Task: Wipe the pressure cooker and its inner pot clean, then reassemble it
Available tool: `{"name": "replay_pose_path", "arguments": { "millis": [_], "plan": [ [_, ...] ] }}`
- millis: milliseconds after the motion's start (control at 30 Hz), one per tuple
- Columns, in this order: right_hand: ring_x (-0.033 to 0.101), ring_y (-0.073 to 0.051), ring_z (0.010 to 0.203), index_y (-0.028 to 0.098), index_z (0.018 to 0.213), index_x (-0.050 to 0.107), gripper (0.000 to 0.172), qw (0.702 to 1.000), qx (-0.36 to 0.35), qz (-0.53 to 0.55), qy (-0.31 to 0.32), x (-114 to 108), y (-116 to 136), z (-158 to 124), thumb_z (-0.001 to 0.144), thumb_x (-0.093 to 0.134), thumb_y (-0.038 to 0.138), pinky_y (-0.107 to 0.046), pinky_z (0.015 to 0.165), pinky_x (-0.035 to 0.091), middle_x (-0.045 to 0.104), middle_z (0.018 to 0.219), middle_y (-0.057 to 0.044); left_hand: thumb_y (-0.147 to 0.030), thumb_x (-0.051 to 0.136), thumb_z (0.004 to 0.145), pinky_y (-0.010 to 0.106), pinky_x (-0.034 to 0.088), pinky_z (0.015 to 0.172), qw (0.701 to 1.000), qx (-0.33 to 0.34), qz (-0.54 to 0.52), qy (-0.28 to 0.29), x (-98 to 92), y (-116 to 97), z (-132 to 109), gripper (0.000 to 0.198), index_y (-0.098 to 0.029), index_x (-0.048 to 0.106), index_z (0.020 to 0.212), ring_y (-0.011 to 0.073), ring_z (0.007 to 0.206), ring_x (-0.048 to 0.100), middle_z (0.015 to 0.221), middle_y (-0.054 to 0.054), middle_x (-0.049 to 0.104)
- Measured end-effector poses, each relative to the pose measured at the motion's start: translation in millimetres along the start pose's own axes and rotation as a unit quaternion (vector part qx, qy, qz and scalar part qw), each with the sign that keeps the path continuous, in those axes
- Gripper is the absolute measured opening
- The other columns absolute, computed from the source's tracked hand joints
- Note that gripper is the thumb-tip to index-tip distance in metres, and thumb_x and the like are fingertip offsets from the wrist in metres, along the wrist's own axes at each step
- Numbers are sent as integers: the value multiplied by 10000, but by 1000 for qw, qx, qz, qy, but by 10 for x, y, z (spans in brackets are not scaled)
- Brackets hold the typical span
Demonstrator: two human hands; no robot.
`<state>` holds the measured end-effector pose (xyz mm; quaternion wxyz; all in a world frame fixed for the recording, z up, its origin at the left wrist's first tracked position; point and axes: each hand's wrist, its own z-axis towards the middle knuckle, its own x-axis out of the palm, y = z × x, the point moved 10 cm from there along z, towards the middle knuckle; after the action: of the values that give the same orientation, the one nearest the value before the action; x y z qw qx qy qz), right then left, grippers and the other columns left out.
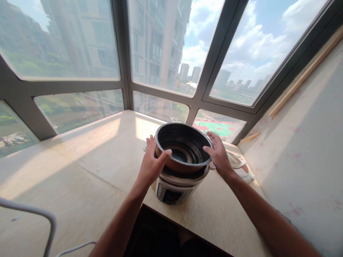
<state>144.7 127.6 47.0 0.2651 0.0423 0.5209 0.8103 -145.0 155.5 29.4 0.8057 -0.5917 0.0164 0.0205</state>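
A round inner pot, dark inside with a copper-brown outside, sits partly raised in a white electric cooker with a control panel facing me. My left hand grips the pot's left rim, thumb over the edge. On the pot's right rim, my right hand presses with fingers curled round it. The cooker stands on a pale stone windowsill counter near its front edge.
Large corner windows rise behind the counter. A white object, perhaps a lid or plug, lies right of the cooker. A pale wall closes the right side. A white tube frame shows at lower left. A dark gap lies below the counter edge.
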Motion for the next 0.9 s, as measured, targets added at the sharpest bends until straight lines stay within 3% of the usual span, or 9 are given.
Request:
{"name": "replay_pose_path", "arguments": {
  "millis": [100,233,400,667,800,900],
  "plan": [
    [396,-288,1476,249,1394,518,747,999,18,-36,34,19,-197,13,658,582,140,-534,1252,254,517,1516,-78,-391,736,739,476,41,1275,999,-29,26,2,7,142,-4,854,-174,462,1519,321,1580,83,1674,130,265],
    [340,-284,1514,259,1455,482,856,996,24,-59,55,42,-393,7,613,539,114,-536,1268,206,457,1578,-59,-391,705,761,479,35,1277,998,-44,33,-3,20,271,-47,861,-152,425,1540,323,1577,87,1672,143,262],
    [329,-285,1522,197,1536,399,933,986,63,-125,86,114,-472,-62,614,514,106,-523,1276,188,409,1612,-96,-357,639,807,525,77,1272,995,-5,95,-14,55,345,-127,823,-115,383,1551,328,1576,82,1679,165,234],
    [359,-290,1508,211,1534,425,891,977,38,-173,120,200,-410,-95,653,515,112,-489,1272,246,470,1573,-71,-358,578,866,547,131,1266,987,46,141,-57,49,451,-236,780,-131,338,1572,338,1571,133,1683,167,230],
    [353,-305,1508,198,1518,447,828,978,22,-186,96,181,-427,-105,698,561,158,-505,1272,242,441,1591,-90,-345,577,884,530,146,1267,987,48,138,-60,24,462,-248,817,-158,254,1611,321,1569,149,1690,149,217],
    [366,-290,1501,204,1490,469,719,985,-13,-162,62,133,-311,-147,783,593,228,-514,1267,245,444,1587,-103,-368,575,902,530,162,1265,987,52,143,-46,20,455,-245,764,-175,311,1593,321,1570,144,1676,137,269]
  ]
}}
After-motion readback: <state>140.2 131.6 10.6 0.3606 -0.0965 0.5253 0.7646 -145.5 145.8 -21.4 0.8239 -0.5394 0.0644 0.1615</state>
